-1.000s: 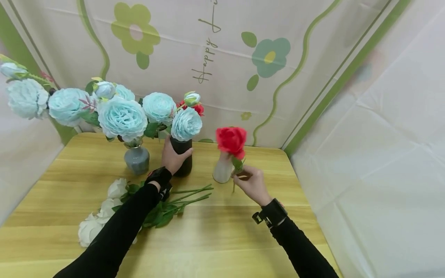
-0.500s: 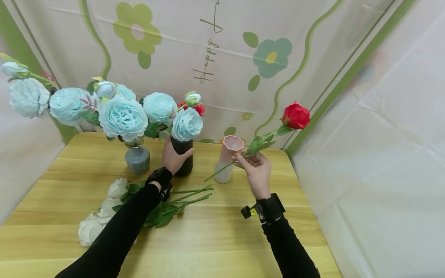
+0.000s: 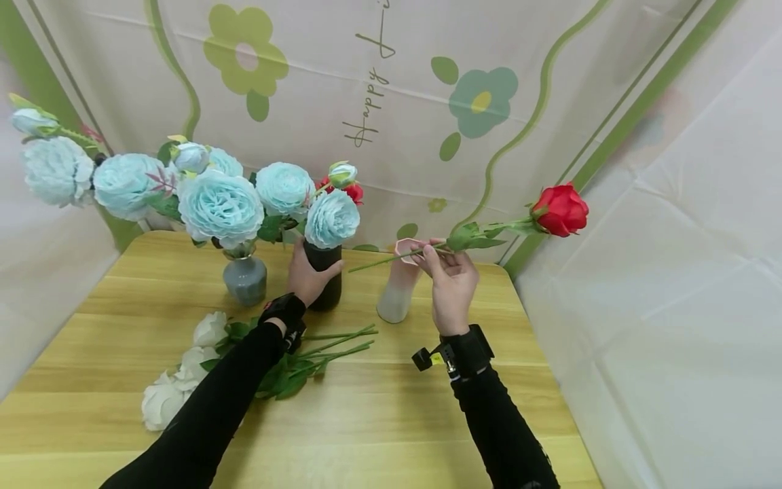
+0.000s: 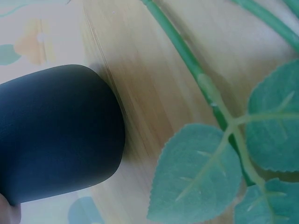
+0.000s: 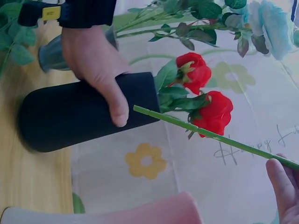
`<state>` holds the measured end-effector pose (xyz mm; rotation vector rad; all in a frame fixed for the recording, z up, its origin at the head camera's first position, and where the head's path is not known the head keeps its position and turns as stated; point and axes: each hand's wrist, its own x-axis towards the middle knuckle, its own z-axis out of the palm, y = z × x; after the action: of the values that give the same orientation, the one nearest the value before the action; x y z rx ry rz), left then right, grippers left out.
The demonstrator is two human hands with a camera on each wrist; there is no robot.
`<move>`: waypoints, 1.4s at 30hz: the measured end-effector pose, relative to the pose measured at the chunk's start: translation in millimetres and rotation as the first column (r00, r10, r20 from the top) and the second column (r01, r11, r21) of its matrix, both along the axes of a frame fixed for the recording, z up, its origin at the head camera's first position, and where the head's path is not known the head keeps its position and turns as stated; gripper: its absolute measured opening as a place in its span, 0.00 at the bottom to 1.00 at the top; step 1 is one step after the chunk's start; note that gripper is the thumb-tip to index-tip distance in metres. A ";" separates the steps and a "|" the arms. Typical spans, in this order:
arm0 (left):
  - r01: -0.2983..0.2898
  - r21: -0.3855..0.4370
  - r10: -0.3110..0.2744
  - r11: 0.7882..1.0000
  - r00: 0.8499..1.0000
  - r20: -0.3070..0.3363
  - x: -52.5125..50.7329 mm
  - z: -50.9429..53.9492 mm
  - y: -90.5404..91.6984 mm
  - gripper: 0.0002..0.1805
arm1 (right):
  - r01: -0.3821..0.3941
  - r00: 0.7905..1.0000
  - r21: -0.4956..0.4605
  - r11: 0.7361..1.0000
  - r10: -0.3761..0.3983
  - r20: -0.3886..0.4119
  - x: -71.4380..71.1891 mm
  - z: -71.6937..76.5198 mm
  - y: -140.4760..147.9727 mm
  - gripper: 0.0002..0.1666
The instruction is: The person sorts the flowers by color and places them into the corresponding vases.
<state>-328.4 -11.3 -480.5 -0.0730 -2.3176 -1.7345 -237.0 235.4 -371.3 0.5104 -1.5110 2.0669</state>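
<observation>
My left hand (image 3: 308, 275) grips a black vase (image 3: 326, 288) around its side, thumb across the front. Red roses (image 5: 216, 114) stand in that vase, as the right wrist view shows. In my right hand (image 3: 455, 288) the stem of a single red rose (image 3: 561, 210) is pinched between thumb and fingers. The rose lies nearly level, bloom to the right, its bare stem end (image 5: 140, 109) pointing left towards the black vase. Behind the stem stands a pink and white vase (image 3: 396, 295), close to my right fingers. The left wrist view shows the black vase's lower part (image 4: 65, 135).
A grey-blue vase (image 3: 246, 280) at the left holds pale blue flowers (image 3: 221, 207) that spread widely. White roses (image 3: 163, 402) with green stems (image 3: 342, 343) lie on the wooden table (image 3: 366, 435) under the left forearm. A printed cloth (image 3: 342, 61) hangs behind.
The red rose has tipped from upright to nearly level, its bloom swinging right. My right hand has turned and risen beside the pink and white vase. The left hand keeps its grip.
</observation>
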 end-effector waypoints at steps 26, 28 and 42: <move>0.012 -0.007 -0.012 1.000 1.000 0.008 0.2 0.9 0.0 0.55 | -0.060 0.996 0.020 0.998 0.061 -0.061 -31.5 19.9 -54.1 0.10; 0.008 -0.007 -0.008 1.000 1.000 0.003 -0.2 0.5 0.1 0.55 | -0.074 0.994 0.048 0.996 0.077 -0.071 -33.3 18.7 -57.8 0.10; 0.004 -0.001 -0.004 1.000 1.000 0.021 2.8 3.5 1.1 0.55 | -0.076 0.996 0.183 0.980 0.084 -0.038 -25.7 17.0 -73.7 0.09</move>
<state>-325.6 -10.2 -477.0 -0.0598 -2.3344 -1.7440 -262.6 161.7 -354.3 0.6928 -1.6866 1.9726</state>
